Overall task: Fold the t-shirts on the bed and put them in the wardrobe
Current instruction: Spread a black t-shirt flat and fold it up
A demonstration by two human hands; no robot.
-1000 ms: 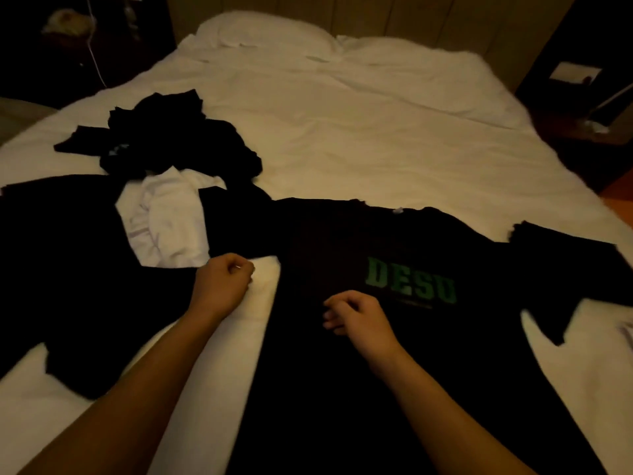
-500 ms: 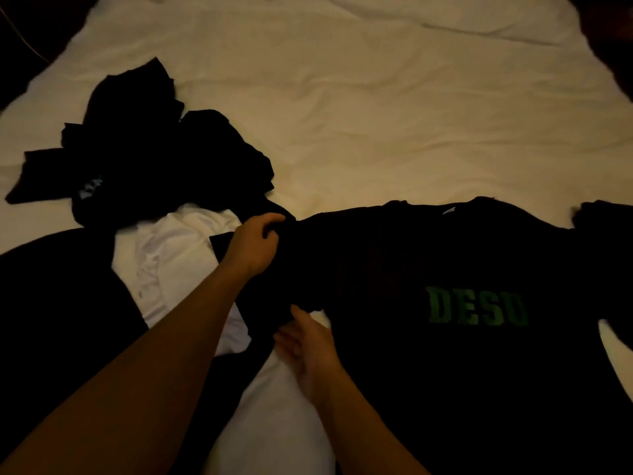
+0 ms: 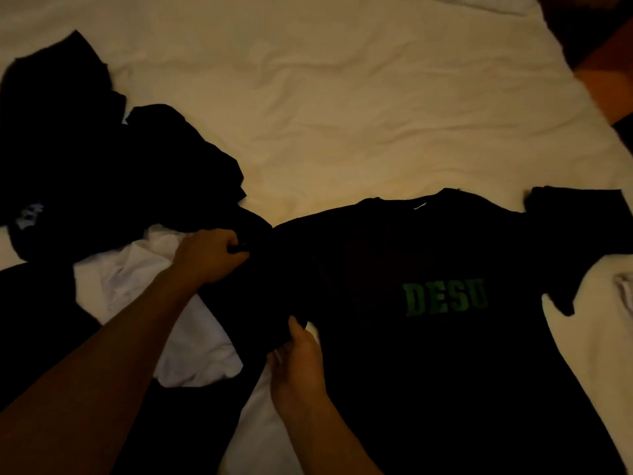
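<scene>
A black t-shirt (image 3: 428,365) with green "DESU" letters lies face up across the bed's near right part. My left hand (image 3: 209,257) grips the top edge of its left sleeve, fingers curled over the cloth. My right hand (image 3: 298,368) pinches the sleeve's lower edge near the armpit, thumb up on the fabric. A crumpled white t-shirt (image 3: 164,303) lies under my left forearm. Behind it sits a heap of black t-shirts (image 3: 102,166). The wardrobe is out of view.
The white bed sheet (image 3: 359,108) stretches wrinkled across the far half. Another dark garment (image 3: 37,320) covers the near left. The bed's right edge and an orange-brown floor (image 3: 603,77) show at the top right. A pale cloth (image 3: 623,293) lies at the right edge.
Both hands left the shirt's front and reached left to its sleeve. The left hand took the top edge, the right hand took the lower edge. The view dropped toward the bed.
</scene>
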